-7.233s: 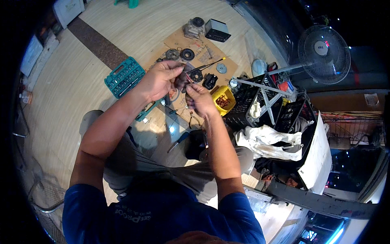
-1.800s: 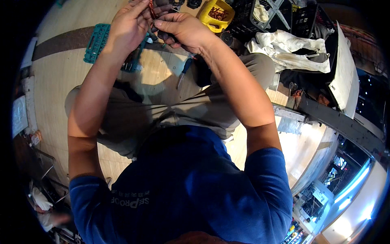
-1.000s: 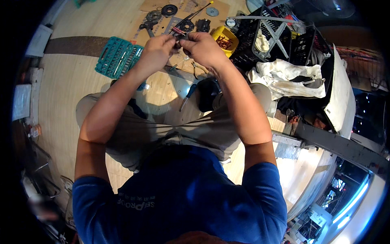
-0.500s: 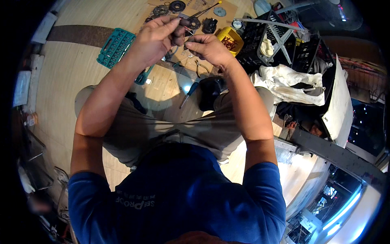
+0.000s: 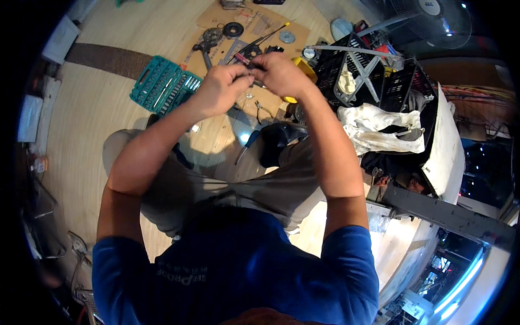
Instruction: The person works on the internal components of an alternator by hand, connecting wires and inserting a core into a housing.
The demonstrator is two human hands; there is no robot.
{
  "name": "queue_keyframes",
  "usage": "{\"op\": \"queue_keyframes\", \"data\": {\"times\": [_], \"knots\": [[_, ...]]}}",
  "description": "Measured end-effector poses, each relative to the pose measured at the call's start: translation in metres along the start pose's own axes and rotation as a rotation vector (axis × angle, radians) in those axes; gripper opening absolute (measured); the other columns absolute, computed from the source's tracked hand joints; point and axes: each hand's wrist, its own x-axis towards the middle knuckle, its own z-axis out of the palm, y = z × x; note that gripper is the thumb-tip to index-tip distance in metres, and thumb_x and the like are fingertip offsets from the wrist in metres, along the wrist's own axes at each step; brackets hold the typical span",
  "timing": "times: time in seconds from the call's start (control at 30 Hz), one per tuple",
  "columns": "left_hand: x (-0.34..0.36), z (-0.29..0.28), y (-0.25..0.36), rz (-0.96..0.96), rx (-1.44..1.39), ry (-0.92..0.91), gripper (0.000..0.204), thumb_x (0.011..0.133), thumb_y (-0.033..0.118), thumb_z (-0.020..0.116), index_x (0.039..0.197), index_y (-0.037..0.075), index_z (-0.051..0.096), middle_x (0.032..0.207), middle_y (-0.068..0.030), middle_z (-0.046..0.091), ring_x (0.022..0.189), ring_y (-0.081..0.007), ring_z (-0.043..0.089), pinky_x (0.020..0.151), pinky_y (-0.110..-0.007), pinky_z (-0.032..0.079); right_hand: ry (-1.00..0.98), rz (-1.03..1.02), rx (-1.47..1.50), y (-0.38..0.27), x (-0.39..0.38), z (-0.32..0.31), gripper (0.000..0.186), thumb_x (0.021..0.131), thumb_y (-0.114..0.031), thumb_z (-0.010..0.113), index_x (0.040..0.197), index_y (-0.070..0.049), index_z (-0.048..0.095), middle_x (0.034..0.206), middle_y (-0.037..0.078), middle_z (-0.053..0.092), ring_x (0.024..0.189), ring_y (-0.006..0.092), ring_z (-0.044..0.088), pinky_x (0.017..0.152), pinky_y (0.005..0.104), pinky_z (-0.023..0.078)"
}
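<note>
Part, reddish at its visible end, sits between the person's fingertips, over the near part of the cardboard. Fingers cover most of it; shape unclear. Left hand: thumb and fingers nearly closed, pinching at it. Right hand: fingers curled in from the other side, tips meeting the left's. Exact contact hidden. Two-sided fingertip grip presumably because the piece is small and needs steadying.

Cardboard likely there to keep loose parts together and off the floor. On it, counted: one black ring, one grey disc, one dark round piece with a stem, one pair of pliers near the closest edge. More dark bits by the fingers, can't count.

One blue-handled screwdriver on the floor between the legs, probably for easy reach. One teal socket case, open, to the left; sockets too small to count. One yellow container, partly behind the right forearm. Further right: at least two black crates, one white cloth. One fan beyond.
</note>
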Motion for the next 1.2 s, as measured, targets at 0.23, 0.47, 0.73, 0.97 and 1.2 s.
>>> {"op": "queue_keyframes", "data": {"times": [0.23,0.47,0.73,0.97,1.2], "knots": [[0.001,0.004,0.002,0.161,0.336,0.181,0.019,0.086,0.018,0.058,0.089,-0.001,0.064,0.075,-0.0204,0.063,0.071,-0.0359,0.062,0.062,-0.04,0.048,0.155,0.277,-0.175,-0.027,0.002,0.008,0.021,0.082,-0.022,0.061,0.082,-0.001,0.063,0.081,0.022,0.063,0.084,0.0403,0.06,0.075,0.0488,0.047],[0.005,-0.001,-0.009,0.134,0.329,0.167,0.02,0.089,0.015,0.055,0.087,-0.004,0.062,0.076,-0.0188,0.064,0.069,-0.0295,0.064,0.062,-0.037,0.047,0.196,0.224,-0.07,-0.022,0.004,0.01,0.021,0.083,-0.02,0.061,0.084,0.001,0.064,0.08,0.023,0.063,0.081,0.0402,0.06,0.072,0.0476,0.047],[0.012,-0.004,-0.015,0.059,0.472,0.216,0.024,0.09,0.018,0.053,0.09,-0.004,0.061,0.08,-0.0226,0.063,0.075,-0.0358,0.062,0.066,-0.039,0.047,0.211,0.396,0.401,-0.013,0.003,0.019,0.022,0.082,-0.018,0.062,0.093,0.001,0.066,0.081,0.02,0.066,0.075,0.0334,0.063,0.07,0.0388,0.048],[0.024,-0.013,-0.019,-0.085,0.417,-0.044,0.026,0.09,0.019,0.054,0.093,-0.006,0.06,0.086,-0.0163,0.066,0.075,-0.0258,0.063,0.069,-0.035,0.047,-0.165,0.664,0.87,0.008,-0.017,-0.015,0.011,0.086,-0.014,0.063,0.085,-0.002,0.065,0.056,-0.003,0.05,0.042,0.0055,0.039,0.038,0.0215,0.028],[0.011,-0.01,-0.016,-0.406,-0.281,-0.113,0.02,0.094,0.02,0.051,0.092,0.003,0.062,0.068,0.005,0.047,0.058,-0.0054,0.04,0.054,-0.02,0.034,-0.173,0.211,0.285,0.037,-0.027,0.01,0.023,0.085,-0.019,0.066,0.097,0.0,0.064,0.075,0.009,0.064,0.068,0.0141,0.056,0.065,0.0292,0.047]]}}
